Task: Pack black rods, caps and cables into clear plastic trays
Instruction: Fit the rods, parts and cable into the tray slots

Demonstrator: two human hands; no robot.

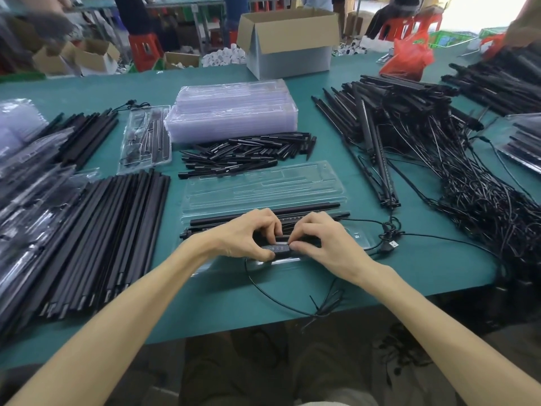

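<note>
We are pinching the black inline controller [276, 248] by both ends, left hand [248, 238] and right hand [322, 241] each closing a fingertip grip on it, seemingly to seat it level in the clear tray [292, 183] at the counter [409, 273] edge (its cable [388, 230] is trailing right); just beyond, two glossy black rods [307, 208] are lying lengthwise.

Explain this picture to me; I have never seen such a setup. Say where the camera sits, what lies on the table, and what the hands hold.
No machine here: a person works bare-handed, and the single camera sits on their head, looking down. The left hand and right hand together pinch a small black button controller on a cable, over a clear tray already holding black rods. On the green table lie more rods, short caps, stacked empty trays and tangled cables.
</note>
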